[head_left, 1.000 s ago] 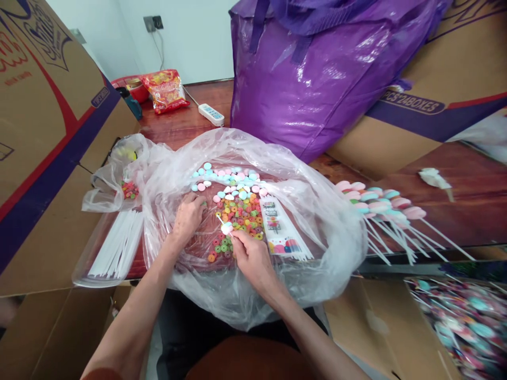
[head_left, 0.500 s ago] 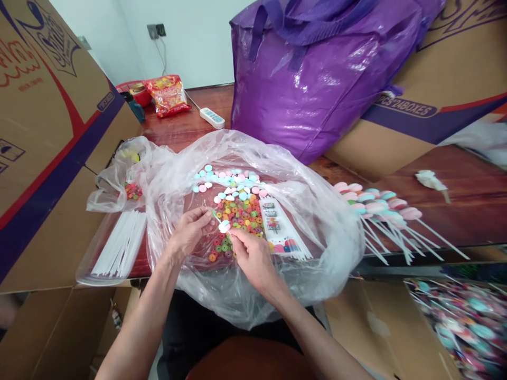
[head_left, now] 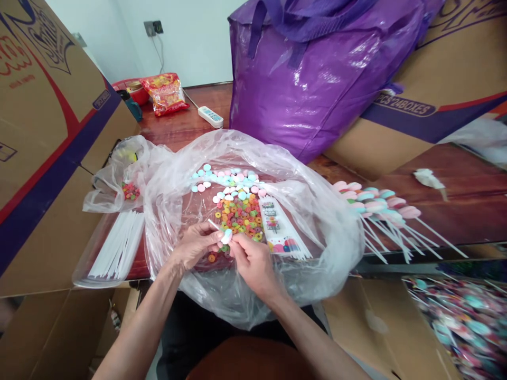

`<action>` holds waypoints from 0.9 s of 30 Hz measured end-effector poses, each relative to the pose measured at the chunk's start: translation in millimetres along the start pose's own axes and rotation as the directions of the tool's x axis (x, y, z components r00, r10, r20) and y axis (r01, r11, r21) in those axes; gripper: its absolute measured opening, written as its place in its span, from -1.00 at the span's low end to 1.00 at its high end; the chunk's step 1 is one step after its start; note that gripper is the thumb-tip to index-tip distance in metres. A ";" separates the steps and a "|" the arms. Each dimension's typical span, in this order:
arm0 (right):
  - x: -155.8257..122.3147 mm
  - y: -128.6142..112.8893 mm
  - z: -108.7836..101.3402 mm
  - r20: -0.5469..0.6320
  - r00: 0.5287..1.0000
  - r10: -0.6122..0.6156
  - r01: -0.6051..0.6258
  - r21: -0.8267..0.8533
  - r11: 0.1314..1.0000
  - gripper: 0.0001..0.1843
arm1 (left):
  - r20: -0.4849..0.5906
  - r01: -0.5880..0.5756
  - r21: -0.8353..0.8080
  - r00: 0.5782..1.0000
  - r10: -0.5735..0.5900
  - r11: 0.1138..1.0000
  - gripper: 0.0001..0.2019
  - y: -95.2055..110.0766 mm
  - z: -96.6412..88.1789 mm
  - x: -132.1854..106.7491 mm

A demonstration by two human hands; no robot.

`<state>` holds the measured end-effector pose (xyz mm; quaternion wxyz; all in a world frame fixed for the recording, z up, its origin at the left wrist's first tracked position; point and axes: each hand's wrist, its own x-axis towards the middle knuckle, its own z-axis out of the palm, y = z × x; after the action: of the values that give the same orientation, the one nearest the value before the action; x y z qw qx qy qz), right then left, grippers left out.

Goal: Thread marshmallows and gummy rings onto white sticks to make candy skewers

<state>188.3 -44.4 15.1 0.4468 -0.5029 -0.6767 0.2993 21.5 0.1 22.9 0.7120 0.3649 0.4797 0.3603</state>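
Observation:
Over the plastic bag, my left hand (head_left: 201,244) pinches beside a pale blue and white candy (head_left: 227,236) threaded on a white stick (head_left: 214,225). The stick's tip points up and left, past the left fingers. Close on the other side of the candy, my right hand (head_left: 252,259) is closed in a pinch; its fingertips hide the lower part of this lollipop. Just beyond the hands lie colourful ring candies (head_left: 241,214). Behind these are pastel disc candies (head_left: 240,182). Printed white wrappers (head_left: 280,229) lie right of the rings.
A clear plastic bag (head_left: 336,248) surrounds the candies. White sticks (head_left: 118,245) fill a tray at left. Finished-looking lollipops (head_left: 378,206) are stacked at right. A purple bag (head_left: 317,79) and cardboard boxes (head_left: 43,142) stand around. More wrapped lollipops (head_left: 471,322) are below right.
My left hand has moved down along the stick from its tip to the candy, and the bare stick tip now shows. The green piece at its fingers is out of sight.

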 end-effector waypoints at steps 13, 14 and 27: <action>-0.7 21.8 -6.1 -0.108 0.978 0.180 -0.174 0.061 0.983 -0.74 | -0.084 -0.207 0.886 0.809 0.582 0.415 -0.94 23.5 -13.4 97.2; -0.6 21.8 -5.8 -0.101 0.978 0.182 -0.177 0.057 0.983 -0.74 | -0.063 -0.221 0.888 0.811 0.582 0.404 -0.92 21.5 -14.4 96.8; -2.0 24.1 -5.0 -0.093 0.979 0.181 -0.177 0.050 0.983 -0.74 | 0.144 -0.412 0.846 0.787 0.600 0.338 -0.61 33.5 -13.8 115.3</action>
<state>203.0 -38.9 -4.0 0.4609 -0.5663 -0.5997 0.3275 35.3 117.9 -0.4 0.2429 0.7552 0.5194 0.3175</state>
